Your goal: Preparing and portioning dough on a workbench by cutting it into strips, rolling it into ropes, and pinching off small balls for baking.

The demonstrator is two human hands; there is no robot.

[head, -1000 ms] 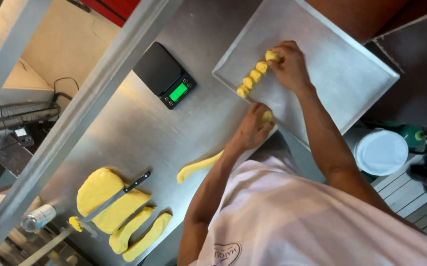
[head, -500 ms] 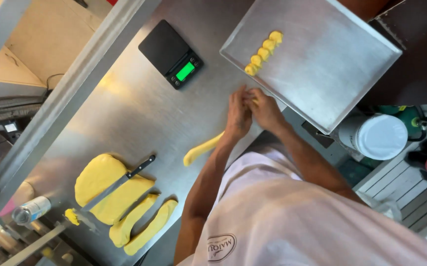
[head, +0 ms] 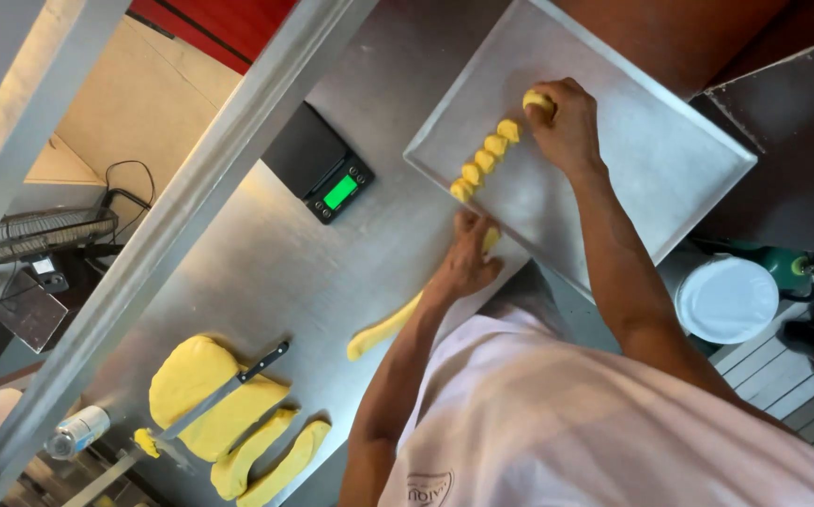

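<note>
My right hand (head: pixel 568 127) is closed on a small yellow dough piece (head: pixel 537 99), which it holds against the metal baking tray (head: pixel 679 160). That piece sits at the far end of a row of several small dough pieces (head: pixel 484 158) lined up on the tray. At the tray's near edge my left hand (head: pixel 468 258) grips the end of a long yellow dough rope (head: pixel 383 329). The rope lies on the steel table (head: pixel 266 272) and trails off to the left.
A black digital scale (head: pixel 318 164) with a lit green display stands left of the tray. At lower left lie a yellow dough slab (head: pixel 191 376) with a knife (head: pixel 215 399) on it and cut dough strips (head: pixel 276 460). A white lid (head: pixel 726 300) sits at right.
Half a second ago both hands were together at the rope's end by the tray edge. My right hand has since carried a piece out to the far end of the row.
</note>
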